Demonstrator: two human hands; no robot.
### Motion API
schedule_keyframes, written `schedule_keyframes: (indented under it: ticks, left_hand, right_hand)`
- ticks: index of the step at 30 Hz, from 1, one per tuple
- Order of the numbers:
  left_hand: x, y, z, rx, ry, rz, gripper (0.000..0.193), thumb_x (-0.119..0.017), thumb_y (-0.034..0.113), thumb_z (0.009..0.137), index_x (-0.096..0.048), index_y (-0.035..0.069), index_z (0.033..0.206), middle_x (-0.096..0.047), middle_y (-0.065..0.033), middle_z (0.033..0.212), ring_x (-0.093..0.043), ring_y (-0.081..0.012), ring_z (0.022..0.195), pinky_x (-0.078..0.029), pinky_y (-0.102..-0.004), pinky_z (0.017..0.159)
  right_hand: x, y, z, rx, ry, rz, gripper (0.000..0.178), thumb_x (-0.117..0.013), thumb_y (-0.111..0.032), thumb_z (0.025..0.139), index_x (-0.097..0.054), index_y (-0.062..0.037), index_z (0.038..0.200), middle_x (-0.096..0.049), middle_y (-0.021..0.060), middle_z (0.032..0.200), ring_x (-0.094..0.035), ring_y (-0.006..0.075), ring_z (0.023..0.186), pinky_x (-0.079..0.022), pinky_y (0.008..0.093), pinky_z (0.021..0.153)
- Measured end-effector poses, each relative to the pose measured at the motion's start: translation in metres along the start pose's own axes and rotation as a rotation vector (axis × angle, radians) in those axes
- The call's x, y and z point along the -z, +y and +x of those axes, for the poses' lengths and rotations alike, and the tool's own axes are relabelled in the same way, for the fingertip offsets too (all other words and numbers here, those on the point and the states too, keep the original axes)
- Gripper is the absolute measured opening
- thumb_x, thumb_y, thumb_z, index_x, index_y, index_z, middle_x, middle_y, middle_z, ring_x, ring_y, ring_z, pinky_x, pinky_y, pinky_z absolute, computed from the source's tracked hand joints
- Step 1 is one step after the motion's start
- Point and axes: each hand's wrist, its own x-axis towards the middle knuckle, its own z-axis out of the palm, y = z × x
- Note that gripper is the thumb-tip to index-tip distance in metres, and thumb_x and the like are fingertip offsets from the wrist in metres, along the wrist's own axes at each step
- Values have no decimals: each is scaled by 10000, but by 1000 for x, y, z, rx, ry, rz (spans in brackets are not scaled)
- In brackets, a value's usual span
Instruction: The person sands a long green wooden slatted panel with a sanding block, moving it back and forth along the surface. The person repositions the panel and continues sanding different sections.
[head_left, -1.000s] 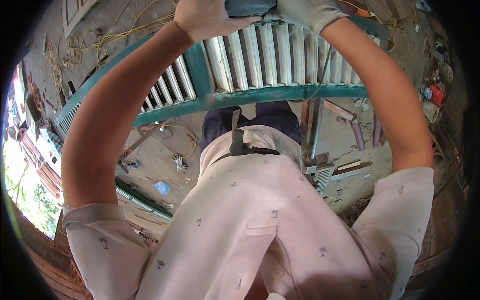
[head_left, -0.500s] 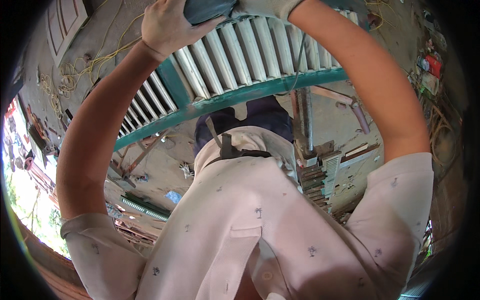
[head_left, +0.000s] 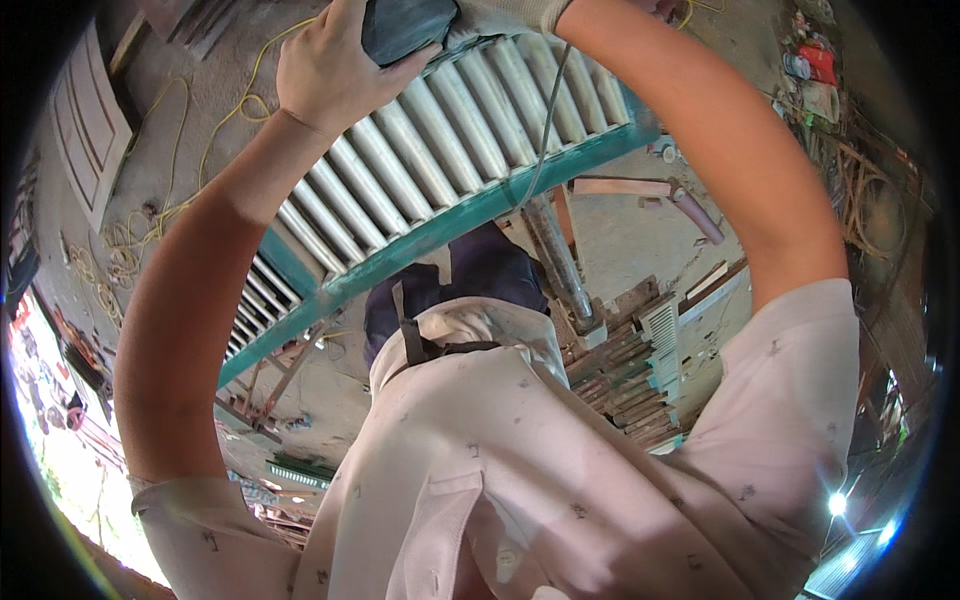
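We hold a dark sander (head_left: 405,25) at the top of the view, pressed onto the slatted shutter (head_left: 440,150). Our left hand (head_left: 335,70) wraps its near side, thumb along the lower edge, closed on the body. Our right hand (head_left: 510,12), in a pale glove, is mostly cut off by the frame; it lies against the tool's far side, but we cannot tell how it closes.

Since a second ago the sander and both hands have slid toward our left along the slats, and the shutter now runs more steeply across the view. We judge the pass is travelling across the slats, with more of them now lying right of the grip than left.

Below the grip the green frame rail (head_left: 450,225) marks the near edge. The cord (head_left: 545,130) hangs from the tool across the slats and over that rail. Left of the grip the slats go on down toward our elbow, so there is room that way.
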Motion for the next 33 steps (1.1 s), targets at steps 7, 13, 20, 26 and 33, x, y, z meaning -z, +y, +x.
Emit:
schedule_keyframes:
  ticks: [7,13,20,26,33]
  left_hand:
    - [-36,34,47,0,10,-22,663,-926,527,806,-671,129,1272,-802,-139,1069,-809,-344,939,-660,-442,816]
    - [-58,63,95,3,-47,-67,635,-911,533,821,-684,147,1271,-809,-101,1089,-818,-301,939,-661,-433,847]
    - [-85,97,156,2,-235,-189,679,-883,452,831,-640,158,1393,-758,-133,1265,-752,-342,1153,-605,-473,980]
    - [-93,111,217,-275,-440,-255,655,-936,393,730,-677,152,1281,-735,-140,1278,-698,-374,1213,-562,-486,995]
    - [-129,124,233,-347,-369,-194,773,-973,420,658,-663,153,1314,-691,-183,1341,-644,-383,1328,-532,-519,1078]
  right_hand:
    - [-4,57,-34,-36,-27,-15,228,-597,-295,993,-747,-162,1100,-820,129,938,-812,330,855,-609,509,715]
    - [1,102,-65,-87,-4,40,198,-667,-279,943,-765,-189,1090,-815,129,932,-808,344,869,-616,513,746]
    - [19,128,-120,-413,-71,125,249,-744,-405,889,-788,-190,1008,-822,116,970,-806,335,920,-624,487,793]
    - [25,110,-157,-723,-62,221,435,-756,-470,889,-784,-110,1131,-808,190,1095,-785,356,1072,-623,485,913]
    - [-3,107,-200,-936,-332,289,654,-800,-515,912,-701,-48,1359,-767,211,1301,-749,389,1191,-596,492,1025]
